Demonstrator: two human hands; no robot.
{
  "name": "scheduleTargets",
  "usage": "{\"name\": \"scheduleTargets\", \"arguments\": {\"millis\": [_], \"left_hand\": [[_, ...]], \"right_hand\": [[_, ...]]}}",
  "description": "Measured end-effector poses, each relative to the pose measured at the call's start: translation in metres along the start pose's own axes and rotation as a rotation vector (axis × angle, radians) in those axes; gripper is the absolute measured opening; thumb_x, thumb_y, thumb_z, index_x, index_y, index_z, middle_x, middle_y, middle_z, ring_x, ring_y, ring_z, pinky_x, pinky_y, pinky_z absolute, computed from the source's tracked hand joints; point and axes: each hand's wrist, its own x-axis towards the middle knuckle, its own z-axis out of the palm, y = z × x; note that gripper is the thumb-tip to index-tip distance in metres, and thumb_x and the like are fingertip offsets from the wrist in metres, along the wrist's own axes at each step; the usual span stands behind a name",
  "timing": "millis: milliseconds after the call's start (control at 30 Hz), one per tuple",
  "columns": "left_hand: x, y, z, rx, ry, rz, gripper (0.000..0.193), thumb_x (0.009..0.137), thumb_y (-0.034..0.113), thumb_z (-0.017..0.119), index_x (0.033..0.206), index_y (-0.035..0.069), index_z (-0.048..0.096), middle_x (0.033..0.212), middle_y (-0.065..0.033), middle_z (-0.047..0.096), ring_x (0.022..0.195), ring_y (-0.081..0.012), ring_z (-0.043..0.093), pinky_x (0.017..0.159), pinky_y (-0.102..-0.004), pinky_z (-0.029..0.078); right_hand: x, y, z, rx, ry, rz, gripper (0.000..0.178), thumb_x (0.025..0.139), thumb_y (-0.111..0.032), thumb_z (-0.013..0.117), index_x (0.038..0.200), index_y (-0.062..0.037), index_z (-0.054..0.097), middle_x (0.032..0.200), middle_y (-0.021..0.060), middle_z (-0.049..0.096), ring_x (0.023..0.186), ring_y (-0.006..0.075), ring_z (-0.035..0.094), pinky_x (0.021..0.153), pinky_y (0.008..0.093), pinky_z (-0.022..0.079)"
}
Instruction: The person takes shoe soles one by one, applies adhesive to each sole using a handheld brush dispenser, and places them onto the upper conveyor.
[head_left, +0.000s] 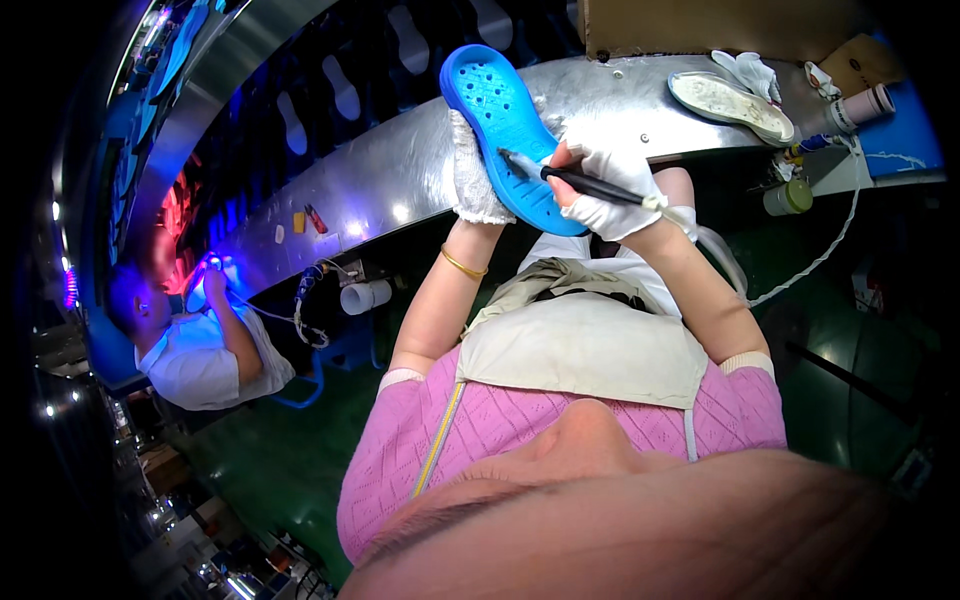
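A bright blue shoe sole (515, 130) with small holes at its far end is held up in front of me, above the near edge of a metal bench. My left hand (478, 178), in a white knit glove, grips the sole along its left side. In my right hand (618, 190), gloved in white with thumb and fingertips bare, is a black-handled brush (590, 187) with a clear tube running off its rear end. The brush's dark tip rests on or just over the middle of the sole; contact is hard to tell.
Beyond the curved metal bench (380, 190), pale soles (340, 88) lie on a dark surface. A whitish sole (725, 103) and white gloves (748, 72) are at the right, near a green-lidded can (790, 198) and a cord. A co-worker (205, 345) works at the left.
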Motion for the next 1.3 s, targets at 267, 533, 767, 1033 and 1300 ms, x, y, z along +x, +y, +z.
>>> {"name": "scheduleTargets", "arguments": {"millis": [267,533,767,1033,1300], "left_hand": [[-0.001,0.021,0.002,-0.044,-0.113,-0.047,0.075,0.081,0.068,0.042,0.125,0.007,0.046,0.112,-0.0171,0.058,0.098,-0.0341,0.057,0.088,-0.0486,0.047],[-0.029,0.0,0.008,0.026,-0.135,0.023,0.087,0.079,0.075,0.031,0.135,0.009,0.035,0.128,-0.0131,0.046,0.112,-0.0287,0.048,0.097,-0.0441,0.039],[-0.001,-0.003,-0.03,-0.21,-0.292,0.032,0.076,0.084,0.068,0.031,0.132,0.01,0.039,0.128,-0.0109,0.047,0.113,-0.0288,0.048,0.099,-0.0448,0.038],[-0.007,0.009,0.012,-0.097,-0.275,0.116,0.088,0.078,0.074,0.036,0.137,0.009,0.032,0.133,-0.0159,0.042,0.119,-0.0319,0.045,0.103,-0.0502,0.033],[-0.013,0.022,0.018,-0.032,-0.26,0.093,0.083,0.081,0.068,0.039,0.138,0.008,0.032,0.133,-0.018,0.042,0.119,-0.0341,0.044,0.102,-0.0487,0.034]], "right_hand": [[-0.001,-0.014,-0.01,-0.038,-0.101,0.099,0.017,0.076,-0.006,0.066,0.09,-0.0038,0.057,0.077,0.0051,0.06,0.072,0.0123,0.056,0.067,0.025,0.047],[-0.003,-0.006,-0.015,0.236,0.046,0.036,0.012,0.082,-0.001,0.062,0.09,-0.0015,0.053,0.086,0.0076,0.059,0.072,0.0099,0.06,0.065,0.0211,0.05],[-0.007,-0.011,0.009,0.243,-0.007,0.095,0.012,0.076,0.001,0.066,0.085,-0.0026,0.058,0.078,0.0076,0.059,0.069,0.0141,0.058,0.064,0.0254,0.048],[-0.015,0.003,0.014,0.233,-0.096,-0.026,0.011,0.077,0.005,0.062,0.085,-0.0017,0.058,0.077,0.0049,0.061,0.068,0.0113,0.059,0.064,0.0237,0.048],[-0.012,-0.005,0.0,0.236,-0.139,0.055,0.011,0.077,0.007,0.062,0.084,0.0,0.057,0.08,0.0078,0.061,0.072,0.0121,0.059,0.066,0.0243,0.049]]}}
